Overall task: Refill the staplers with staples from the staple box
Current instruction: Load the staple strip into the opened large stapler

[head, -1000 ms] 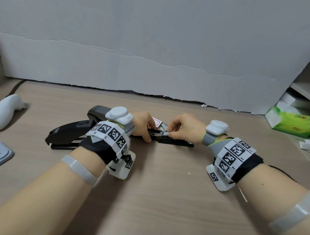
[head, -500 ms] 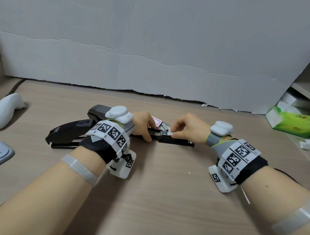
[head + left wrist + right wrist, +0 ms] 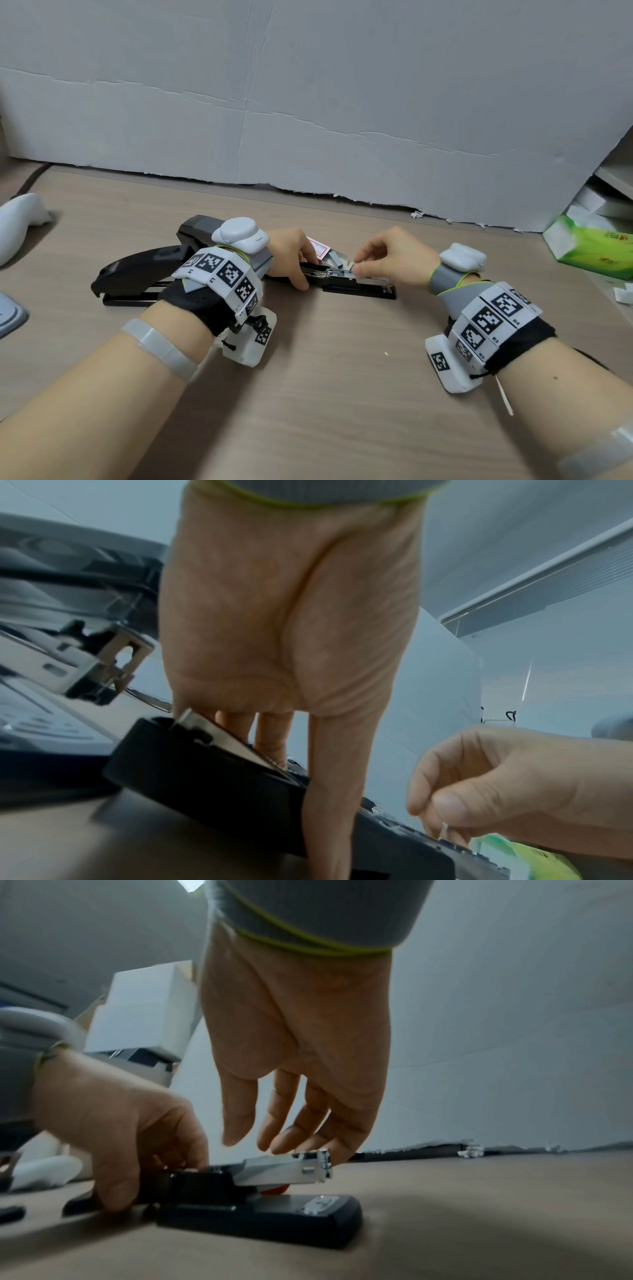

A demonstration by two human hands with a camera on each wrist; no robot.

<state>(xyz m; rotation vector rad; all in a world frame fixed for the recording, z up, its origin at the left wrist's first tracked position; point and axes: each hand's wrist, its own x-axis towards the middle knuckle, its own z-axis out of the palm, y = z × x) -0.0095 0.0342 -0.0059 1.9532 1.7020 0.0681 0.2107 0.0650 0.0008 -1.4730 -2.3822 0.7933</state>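
Note:
A small black stapler [image 3: 359,289] lies open mid-table, its metal magazine [image 3: 291,1169] raised over the base [image 3: 274,1218]. My left hand [image 3: 301,274] grips its rear end, thumb [image 3: 329,791] pressed down on the near side and the other fingers behind. Over the magazine, my right hand [image 3: 358,269] pinches a thin silver strip of staples [image 3: 445,827] between thumb and forefinger. The red-and-white staple box [image 3: 317,247] sits just behind the hands, grey staple strips [image 3: 334,258] showing at its open end. A larger black stapler [image 3: 144,274] lies to the left, partly hidden by my left wrist.
A grey board [image 3: 308,120] closes off the back of the wooden table [image 3: 325,394]. At the right edge lies a green tissue pack [image 3: 589,246], and a white object [image 3: 20,222] and a grey one [image 3: 10,315] sit at the left.
My right hand and wrist have shifted slightly to the right along the magazine. The left hand and both staplers stayed put.

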